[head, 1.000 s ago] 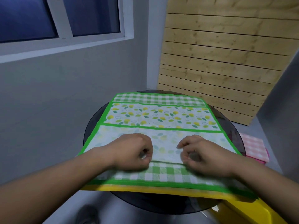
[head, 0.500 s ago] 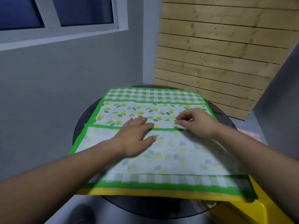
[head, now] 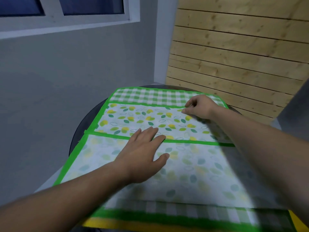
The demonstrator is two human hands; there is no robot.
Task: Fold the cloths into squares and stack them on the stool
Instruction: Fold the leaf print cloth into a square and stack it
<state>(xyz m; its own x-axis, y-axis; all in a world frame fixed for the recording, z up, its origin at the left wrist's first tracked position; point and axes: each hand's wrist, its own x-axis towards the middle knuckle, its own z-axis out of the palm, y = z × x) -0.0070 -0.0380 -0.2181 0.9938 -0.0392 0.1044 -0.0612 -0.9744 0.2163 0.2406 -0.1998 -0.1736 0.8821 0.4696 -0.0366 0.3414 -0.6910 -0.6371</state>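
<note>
Head view. Your cloth (head: 167, 118) lies spread on the round dark worktop (head: 83, 128). It has a lemon-and-leaf print, green check bands and a bright green border. The near part is folded over, pale side up, and its green edge crosses the middle.

Your left hand (head: 143, 153) presses flat on that edge with the fingers straight. Your right hand (head: 199, 107) has its fingers curled and pinches the cloth near the far check band.

Your right forearm hides the cloth's right side. The near edge is blurred. A yellow object (head: 103, 222) beneath it is cut off.

The cloth overhangs the near rim. Bare worktop shows only on the left. The grey wall (head: 66, 72) and the wooden panel (head: 234, 56) stand close behind.
</note>
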